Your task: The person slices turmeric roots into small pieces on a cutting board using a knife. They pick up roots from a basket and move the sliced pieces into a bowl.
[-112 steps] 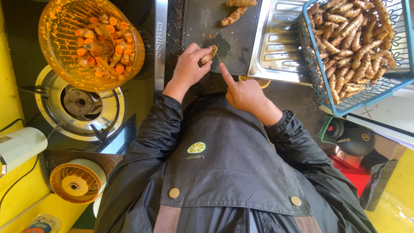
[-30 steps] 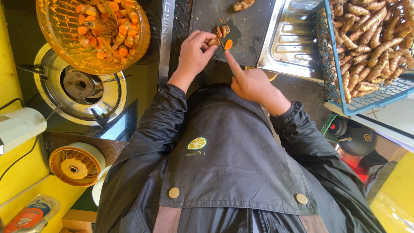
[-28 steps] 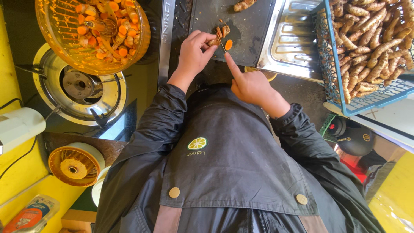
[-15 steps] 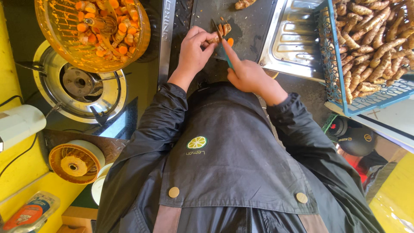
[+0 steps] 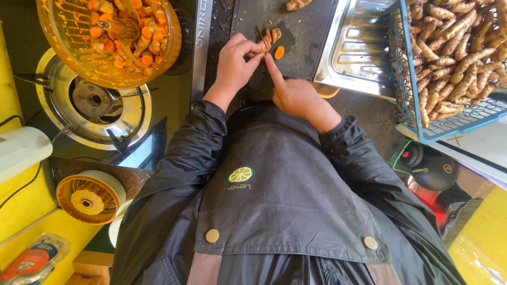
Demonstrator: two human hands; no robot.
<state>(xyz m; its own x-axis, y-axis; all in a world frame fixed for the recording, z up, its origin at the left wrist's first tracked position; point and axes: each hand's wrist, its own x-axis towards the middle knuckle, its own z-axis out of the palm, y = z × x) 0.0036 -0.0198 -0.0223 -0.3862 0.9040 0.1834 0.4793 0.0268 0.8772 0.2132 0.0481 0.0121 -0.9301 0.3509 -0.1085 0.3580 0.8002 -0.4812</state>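
Knife blade under right hand (image 5: 296,95): mostly hidden, only a dark sliver visible beside the extended index finger. Root piece (image 5: 262,46) in left hand (image 5: 232,66): largely covered by the fingertips. Orange bowl (image 5: 68,58): cut off at top edge. Blue basket (image 5: 406,79): cropped at top and right. Another root (image 5: 297,4) on dark board (image 5: 306,37): cut by top edge. Bottle (image 5: 31,258) at lower left: partly out of frame.

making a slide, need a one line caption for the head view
Left hand steadies a root on a dark cutting board while right hand slices it.
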